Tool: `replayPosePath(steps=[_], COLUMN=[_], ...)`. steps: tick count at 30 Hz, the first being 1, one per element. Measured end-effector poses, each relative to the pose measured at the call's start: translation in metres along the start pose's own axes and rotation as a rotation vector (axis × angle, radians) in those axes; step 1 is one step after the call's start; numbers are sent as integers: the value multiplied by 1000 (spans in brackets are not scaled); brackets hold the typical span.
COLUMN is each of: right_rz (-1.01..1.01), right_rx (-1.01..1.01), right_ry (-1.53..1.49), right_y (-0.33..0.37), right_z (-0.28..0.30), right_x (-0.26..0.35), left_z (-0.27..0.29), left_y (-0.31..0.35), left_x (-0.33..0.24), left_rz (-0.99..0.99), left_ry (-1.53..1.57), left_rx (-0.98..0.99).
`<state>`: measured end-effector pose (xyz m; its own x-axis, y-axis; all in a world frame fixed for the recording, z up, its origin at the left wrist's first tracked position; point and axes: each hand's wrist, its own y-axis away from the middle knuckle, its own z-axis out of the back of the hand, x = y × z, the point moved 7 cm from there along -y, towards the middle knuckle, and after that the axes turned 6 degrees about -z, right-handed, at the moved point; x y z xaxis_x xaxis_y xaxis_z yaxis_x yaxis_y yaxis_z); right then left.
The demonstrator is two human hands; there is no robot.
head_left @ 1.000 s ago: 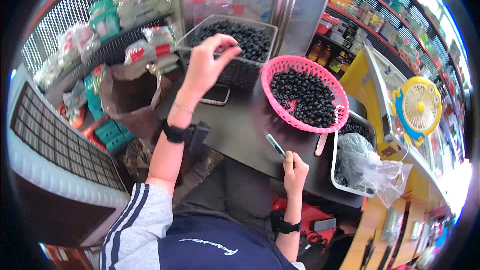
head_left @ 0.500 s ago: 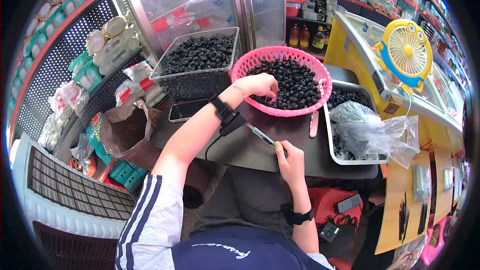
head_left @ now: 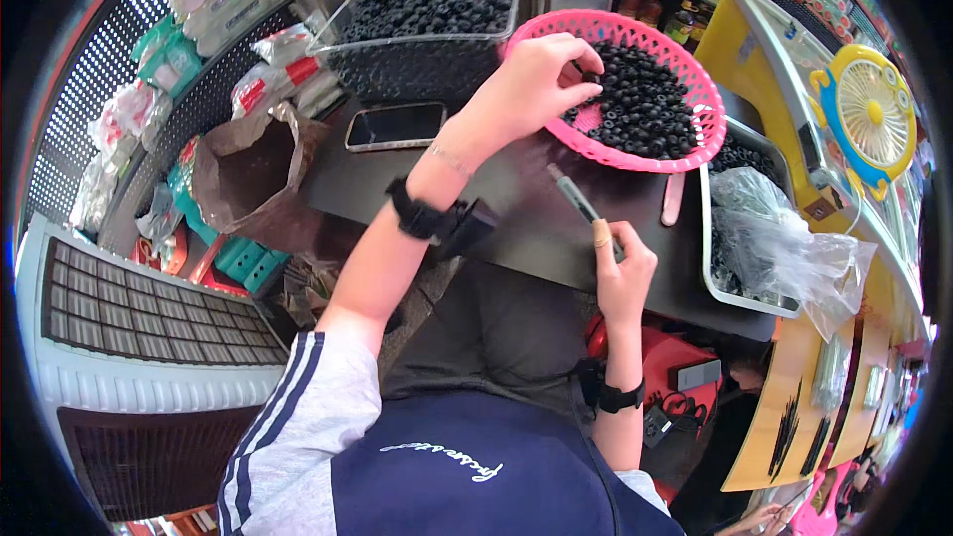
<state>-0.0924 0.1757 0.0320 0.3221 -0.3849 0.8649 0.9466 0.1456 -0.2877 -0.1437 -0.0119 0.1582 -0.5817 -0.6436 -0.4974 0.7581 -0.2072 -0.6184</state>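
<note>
My left hand (head_left: pixel 541 84) is over the left part of a pink plastic basket (head_left: pixel 707 99) full of small black bead-like pieces (head_left: pixel 645 104). Between its thumb and fingers it pinches one black piece (head_left: pixel 593 77). Lower and to the right, my right hand (head_left: pixel 625 268) is closed round a slim grey-green pen-like tool (head_left: pixel 579 201). The tool's thin tip points up and left, apart from the basket. Some pink basket bottom shows beside my left thumb.
A clear bin (head_left: pixel 422 38) of black pieces stands at the back left, with a phone (head_left: pixel 395 126) before it. Right of the basket lie a pinkish strip (head_left: pixel 673 201) and a metal tray (head_left: pixel 710 258) holding a plastic bag (head_left: pixel 764 238). A brown bag (head_left: pixel 243 179) stands left.
My left hand has risen out of the black pieces, pinching one. My right hand still grips the pen-like tool. The whole view has shifted, so the table appears higher.
</note>
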Motion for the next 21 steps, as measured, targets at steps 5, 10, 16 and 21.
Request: replayPosePath(steps=[5, 10, 16, 21], right_rz=[-2, -41, 79, 63], right_rx=[12, 58, -43, -13], right_ry=[50, -82, -53, 30], right_y=[0, 2, 4, 5], right_z=[-4, -10, -7, -9], right_x=[-1, -9, -6, -1], left_z=[31, 23, -17, -14], left_y=[93, 165, 170, 173], left_x=[15, 51, 48, 45], left_rz=[201, 513, 565, 485], left_ry=[288, 616, 595, 677], left_rx=[-205, -445, -377, -384])
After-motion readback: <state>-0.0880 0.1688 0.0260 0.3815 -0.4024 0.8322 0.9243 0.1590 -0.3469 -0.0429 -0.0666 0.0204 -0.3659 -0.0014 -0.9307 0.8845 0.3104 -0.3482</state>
